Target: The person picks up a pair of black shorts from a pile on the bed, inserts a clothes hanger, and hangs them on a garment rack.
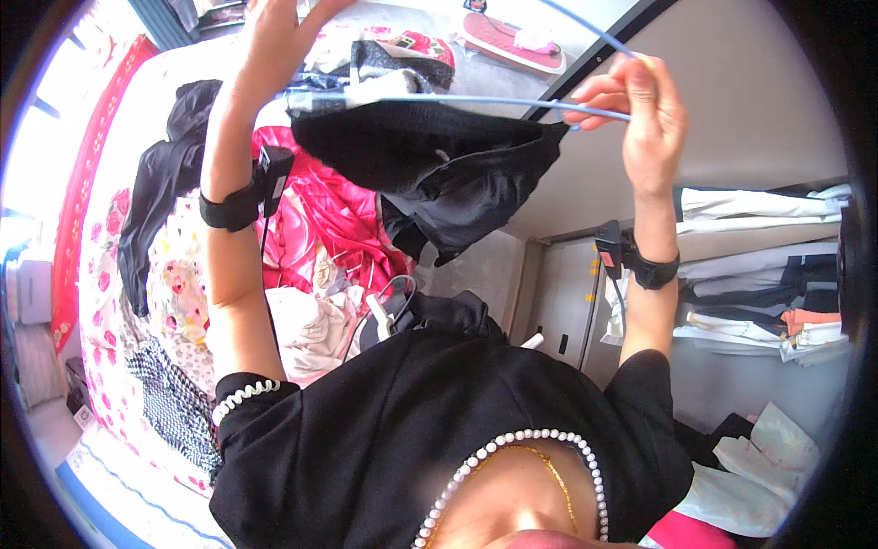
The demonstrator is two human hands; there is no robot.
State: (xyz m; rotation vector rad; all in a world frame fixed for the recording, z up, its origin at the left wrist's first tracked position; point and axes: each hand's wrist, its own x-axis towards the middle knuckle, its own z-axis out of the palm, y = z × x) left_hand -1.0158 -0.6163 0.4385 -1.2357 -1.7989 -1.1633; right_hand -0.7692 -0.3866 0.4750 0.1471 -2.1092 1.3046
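Observation:
My right hand [651, 113] grips a thin light-blue clothes hanger [480, 100] near one end. From the hanger's lower bar hangs a black garment [425, 158] with a ribbed-looking band, perhaps trousers or a skirt. A small clip or notch on the hanger sits by the garment's right corner. My left hand [291, 24] is raised at the top edge, its fingertips cut off by the frame. Whether it touches the hanger's upper part is not visible. Both wrists wear black straps with small devices.
Piled on a floral-sheeted bed are pink satin cloth [322, 226], black clothing [161, 199] and a houndstooth cloth [171, 398]. Behind stands a pink ironing board [511, 42]. To the right, folded clothes [754, 267] fill a wardrobe shelf, beside a large panel [727, 96].

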